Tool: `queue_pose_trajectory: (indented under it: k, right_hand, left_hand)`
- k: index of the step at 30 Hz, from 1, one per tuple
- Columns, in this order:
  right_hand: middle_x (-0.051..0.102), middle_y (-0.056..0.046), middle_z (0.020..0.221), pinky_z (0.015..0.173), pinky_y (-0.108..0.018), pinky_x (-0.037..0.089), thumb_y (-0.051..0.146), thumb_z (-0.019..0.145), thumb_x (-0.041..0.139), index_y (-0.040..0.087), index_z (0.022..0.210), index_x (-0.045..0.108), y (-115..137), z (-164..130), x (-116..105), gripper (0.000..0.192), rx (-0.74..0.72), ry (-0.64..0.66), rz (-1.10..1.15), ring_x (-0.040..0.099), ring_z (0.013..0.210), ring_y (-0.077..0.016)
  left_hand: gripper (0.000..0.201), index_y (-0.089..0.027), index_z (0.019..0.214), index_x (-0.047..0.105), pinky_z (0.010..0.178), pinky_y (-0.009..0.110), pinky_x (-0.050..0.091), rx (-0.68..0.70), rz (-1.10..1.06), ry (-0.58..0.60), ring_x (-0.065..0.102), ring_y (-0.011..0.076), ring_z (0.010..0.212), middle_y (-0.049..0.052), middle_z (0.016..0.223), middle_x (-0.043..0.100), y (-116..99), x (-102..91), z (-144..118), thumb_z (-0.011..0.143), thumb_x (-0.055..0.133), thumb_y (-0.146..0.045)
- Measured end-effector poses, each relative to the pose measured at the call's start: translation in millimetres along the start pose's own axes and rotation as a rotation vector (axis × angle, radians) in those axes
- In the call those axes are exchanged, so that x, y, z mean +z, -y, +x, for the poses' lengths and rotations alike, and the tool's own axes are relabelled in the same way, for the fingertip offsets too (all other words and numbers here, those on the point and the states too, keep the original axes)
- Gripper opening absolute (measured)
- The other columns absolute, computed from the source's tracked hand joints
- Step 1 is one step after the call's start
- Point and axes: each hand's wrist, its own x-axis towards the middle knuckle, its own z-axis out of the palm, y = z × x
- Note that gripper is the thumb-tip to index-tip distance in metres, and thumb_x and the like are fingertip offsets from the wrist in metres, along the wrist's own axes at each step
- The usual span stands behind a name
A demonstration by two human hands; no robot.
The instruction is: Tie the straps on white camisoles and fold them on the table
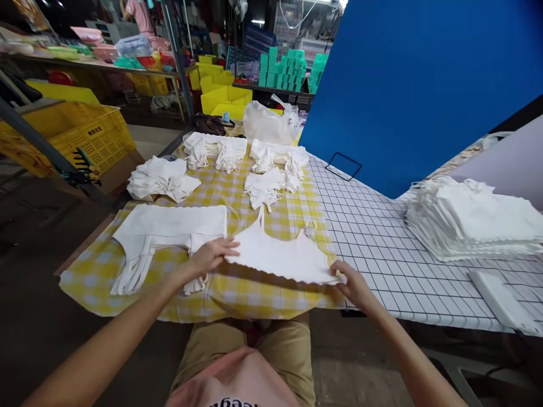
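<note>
A white strappy bra top (284,257) with a scalloped edge is spread in front of me, its thin straps pointing away. My left hand (212,254) grips its left corner between thumb and fingers. At the opposite corner my right hand (351,285) pinches the fabric, and the scalloped edge runs fairly straight between both hands. Just left lies a flat stack of white tops (178,220), straps hanging toward me; my left forearm passes over its near side. Beyond the held top rests a loose white top (265,186).
A yellow checked cloth (161,282) covers the table's left part, a white grid cloth (365,237) the right. A crumpled white pile (161,178) and folded bundles (216,150) lie farther back. A blue board (403,85) rises behind; a tall white stack (470,220) stands right.
</note>
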Motion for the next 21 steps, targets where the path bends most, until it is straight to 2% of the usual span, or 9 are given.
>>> queue_pose_trajectory:
  k: [2,5,11,17,21]
  right_hand:
    - [0.058,-0.003,0.074,0.066,-0.032,0.041,0.004,0.057,0.046,0.019,0.079,0.059,-10.9,-19.5,20.2,0.030,-0.019,0.042,-0.094,0.052,0.073,-0.0198]
    - [0.060,-0.006,0.078,0.069,-0.033,0.042,-0.001,0.054,0.042,0.021,0.088,0.065,-18.2,-37.5,31.9,0.046,-0.067,0.066,-0.193,0.052,0.079,-0.0217]
    - [0.058,-0.007,0.081,0.072,-0.036,0.045,0.005,0.065,0.044,0.025,0.087,0.068,-24.2,-49.3,30.4,0.038,-0.102,-0.007,-0.184,0.053,0.081,-0.0225]
    - [0.058,-0.006,0.089,0.075,-0.038,0.047,0.010,0.071,0.047,0.030,0.088,0.069,-26.8,-55.3,31.3,0.035,-0.128,-0.059,-0.124,0.054,0.087,-0.0217]
    - [0.059,-0.007,0.090,0.075,-0.039,0.047,0.013,0.071,0.046,0.030,0.084,0.070,-23.8,-54.1,29.1,0.032,-0.087,-0.085,-0.076,0.055,0.090,-0.0224]
  left_hand:
    - [0.047,-0.025,0.100,0.067,0.106,0.045,0.028,0.018,0.080,0.104,0.045,0.0200,0.121,0.003,0.122,0.057,6.4,21.5,-21.1,0.068,0.044,0.001]
    - [0.044,-0.025,0.104,0.064,0.105,0.046,0.028,0.063,0.156,0.152,0.044,0.0203,0.121,0.004,0.126,0.054,7.1,37.1,-40.6,0.072,0.047,-0.001]
    - [0.044,-0.021,0.114,0.058,0.104,0.044,0.032,0.092,0.221,0.090,0.044,0.0191,0.121,0.007,0.128,0.052,5.3,39.8,-47.5,0.077,0.042,-0.003]
    - [0.039,-0.022,0.104,0.064,0.103,0.039,0.036,0.076,0.237,0.049,0.049,0.0172,0.117,0.005,0.124,0.056,9.9,43.8,-43.5,0.077,0.042,-0.005]
    - [0.037,-0.020,0.100,0.066,0.102,0.037,0.037,0.039,0.153,0.035,0.052,0.0170,0.114,0.006,0.118,0.060,7.3,43.0,-40.9,0.076,0.041,-0.006]
